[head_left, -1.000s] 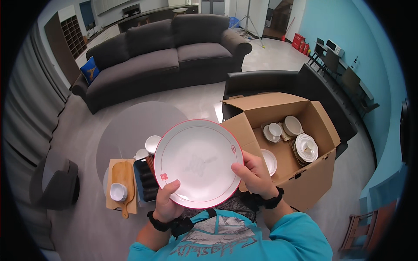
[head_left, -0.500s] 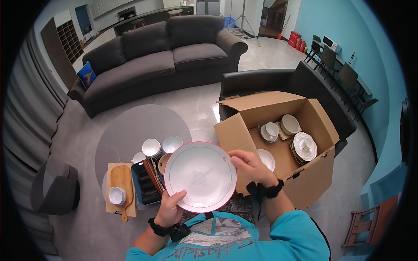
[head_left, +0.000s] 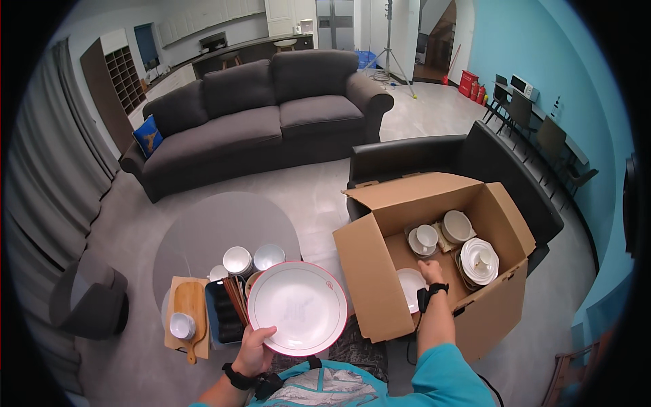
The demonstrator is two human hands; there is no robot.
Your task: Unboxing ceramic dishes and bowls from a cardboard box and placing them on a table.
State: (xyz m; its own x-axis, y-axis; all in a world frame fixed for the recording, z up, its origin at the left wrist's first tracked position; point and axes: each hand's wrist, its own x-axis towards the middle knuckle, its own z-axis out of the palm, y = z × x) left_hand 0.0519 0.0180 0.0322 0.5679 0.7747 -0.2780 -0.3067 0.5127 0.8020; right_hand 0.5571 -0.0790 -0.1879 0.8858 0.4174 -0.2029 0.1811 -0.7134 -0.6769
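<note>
My left hand (head_left: 253, 347) grips a large white plate (head_left: 297, 308) with a red rim by its lower left edge, the thumb resting on top. The plate tilts toward me above my lap. My right hand (head_left: 431, 273) reaches down inside an open cardboard box (head_left: 363, 271), beside a smaller white plate (head_left: 409, 287); its fingers are too small and partly hidden to read. Just beyond that hand stand a white cup (head_left: 426, 236) on a saucer and a pale bowl (head_left: 457, 226). To its right sits a stack of white scalloped plates (head_left: 479, 260) with a small cup on top.
The box rests by a black armchair (head_left: 407, 160). On the left, a round grey table (head_left: 203, 224) carries white bowls (head_left: 237, 260), a blue tray (head_left: 215, 298) of dark items, brown chopsticks (head_left: 234, 296) and a wooden cutting board (head_left: 186, 305) with small bowls. A dark sofa (head_left: 244, 122) stands behind.
My right hand has left the red-rimmed plate's edge and moved right and down into the box. The plate stays in my left hand, slightly left. The whole view has tilted upward.
</note>
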